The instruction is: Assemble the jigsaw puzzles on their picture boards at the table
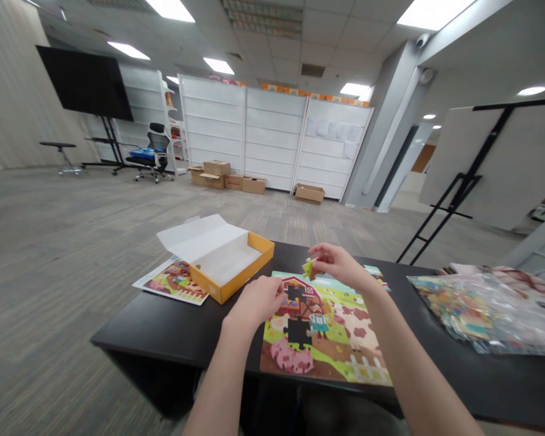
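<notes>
A farm-scene jigsaw puzzle [345, 339] lies on the black table, with a red barn, a cow and a pig on it. Two dark gaps show in it, one in the barn and a larger one above the pig. My right hand [338, 265] pinches a yellow-green puzzle piece [307, 267] above the barn's top edge. Resting by the puzzle's upper left edge, my left hand [262, 298] has its fingers curled in; whatever may be in them is hidden.
An open yellow box [231, 281] with white insides stands at the left, beside a printed farm picture [175, 284]. Clear plastic bags of puzzle pieces [467, 309] lie at the right. Behind my right hand some colourful pieces [376, 275] partly show on the table [163, 330].
</notes>
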Tool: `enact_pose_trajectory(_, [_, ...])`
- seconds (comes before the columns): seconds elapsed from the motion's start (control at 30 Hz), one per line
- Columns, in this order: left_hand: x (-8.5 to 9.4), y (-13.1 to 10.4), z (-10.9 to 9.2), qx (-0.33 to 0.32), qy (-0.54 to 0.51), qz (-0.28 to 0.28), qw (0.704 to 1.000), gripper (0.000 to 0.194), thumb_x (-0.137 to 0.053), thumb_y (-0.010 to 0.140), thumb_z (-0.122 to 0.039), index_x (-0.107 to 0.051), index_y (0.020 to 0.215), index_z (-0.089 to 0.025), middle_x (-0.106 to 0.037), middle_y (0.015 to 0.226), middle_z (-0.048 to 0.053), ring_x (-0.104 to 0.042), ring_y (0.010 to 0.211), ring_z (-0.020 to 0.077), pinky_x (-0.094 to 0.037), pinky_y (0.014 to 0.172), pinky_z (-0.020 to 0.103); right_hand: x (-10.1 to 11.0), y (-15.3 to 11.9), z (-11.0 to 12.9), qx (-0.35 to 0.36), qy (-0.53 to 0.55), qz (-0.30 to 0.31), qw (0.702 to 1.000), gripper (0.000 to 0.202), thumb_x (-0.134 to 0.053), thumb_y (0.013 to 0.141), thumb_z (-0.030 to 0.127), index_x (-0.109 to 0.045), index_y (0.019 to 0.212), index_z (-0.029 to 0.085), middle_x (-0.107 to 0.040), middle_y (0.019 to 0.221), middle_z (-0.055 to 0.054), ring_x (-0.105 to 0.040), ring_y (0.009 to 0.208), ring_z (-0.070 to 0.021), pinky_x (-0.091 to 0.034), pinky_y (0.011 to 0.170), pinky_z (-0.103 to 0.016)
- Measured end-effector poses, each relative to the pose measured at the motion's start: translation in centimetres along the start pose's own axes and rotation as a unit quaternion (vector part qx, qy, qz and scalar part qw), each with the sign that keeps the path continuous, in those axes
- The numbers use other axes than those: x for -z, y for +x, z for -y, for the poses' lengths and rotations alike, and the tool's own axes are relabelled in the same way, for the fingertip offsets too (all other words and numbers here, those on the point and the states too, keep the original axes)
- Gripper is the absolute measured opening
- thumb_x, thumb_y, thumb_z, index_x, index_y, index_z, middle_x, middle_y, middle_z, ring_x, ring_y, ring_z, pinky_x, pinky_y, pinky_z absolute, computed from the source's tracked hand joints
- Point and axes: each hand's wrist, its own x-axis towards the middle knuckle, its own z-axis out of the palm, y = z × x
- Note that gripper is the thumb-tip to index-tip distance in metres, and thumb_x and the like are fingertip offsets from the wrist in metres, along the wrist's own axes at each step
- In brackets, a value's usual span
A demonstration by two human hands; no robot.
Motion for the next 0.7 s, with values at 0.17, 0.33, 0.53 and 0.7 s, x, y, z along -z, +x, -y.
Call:
enact_pose_trajectory(0.17, [-0.2,-0.7,0.6,-0.001,-0.008,0.028,1.000,0.021,-0.059,0.087,-0.034,-0.067,0.074,-0.020,-0.072,0.081,0.006,-0.068,0.077,0.0208,-0.044,0.064,0.027,-2.8,-5.2,3.6,-0.061,0.001,0.155,0.986,0.031,-0.076,0.075,0.030,-0.064,0.101,0.019,-0.072,0.077,-0.001,-0.067,0.067,-0.0163,-0.051,0.059,-0.025])
enact_pose_trajectory(0.33, [-0.4,-1.0,0.6,-0.012,-0.009,0.051,0.999,0.019,-0.062,0.082,-0.036,-0.067,0.071,-0.021,-0.071,0.078,0.004,-0.067,0.075,0.0202,-0.043,0.062,0.026,-5.0,-5.3,3.0,-0.097,0.024,0.197,0.975,0.024,-0.075,0.070,0.024,-0.067,0.093,0.020,-0.072,0.075,0.000,-0.066,0.065,-0.0157,-0.049,0.057,-0.023])
enact_pose_trajectory(0.53, [-0.5,-1.3,1.3,-0.016,-0.010,0.025,1.000,0.030,-0.054,0.090,-0.040,-0.066,0.071,-0.020,-0.071,0.076,0.004,-0.066,0.072,0.0195,-0.041,0.060,0.027,-6.2,-4.9,2.1,-0.110,0.012,0.213,0.971,0.022,-0.073,0.067,0.019,-0.068,0.089,0.018,-0.072,0.076,-0.001,-0.065,0.067,-0.0155,-0.047,0.059,-0.023])
enact_pose_trajectory(0.7, [-0.9,-1.4,1.7,-0.016,-0.013,0.028,0.999,0.029,-0.055,0.090,-0.042,-0.066,0.074,-0.020,-0.071,0.078,0.004,-0.066,0.074,0.0189,-0.038,0.058,0.026,-5.5,-4.9,2.1,-0.085,0.000,0.185,0.979,0.024,-0.072,0.071,0.022,-0.070,0.095,0.018,-0.072,0.082,-0.002,-0.064,0.070,-0.0156,-0.047,0.061,-0.024])
